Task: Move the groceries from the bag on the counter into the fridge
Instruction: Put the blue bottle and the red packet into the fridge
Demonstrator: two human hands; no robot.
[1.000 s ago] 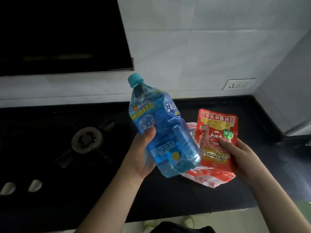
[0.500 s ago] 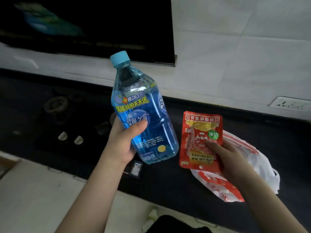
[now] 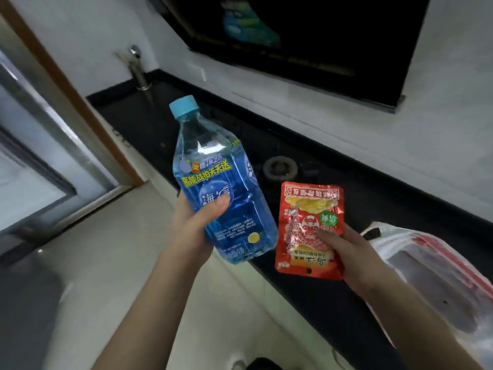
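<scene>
My left hand [image 3: 196,225] grips a blue drink bottle [image 3: 213,172] with a light blue cap, held upright over the counter's front edge. To its right, my right hand [image 3: 354,252] holds a red snack packet [image 3: 306,217] by its lower right corner. The white and red plastic bag [image 3: 437,273] lies on the black counter [image 3: 333,303] at the far right, behind my right forearm. No fridge is in view.
A gas burner [image 3: 280,166] sits in the counter behind the packet. A black range hood [image 3: 306,36] hangs above. A metal pipe [image 3: 138,68] stands at the counter's far left end. A doorway with a sliding glass door [image 3: 40,145] and pale floor tiles [image 3: 112,263] lie left.
The view has swung left, away from the counter, toward the doorway. Both hands have carried the bottle and packet along, and the bag has slid to the right edge of view.
</scene>
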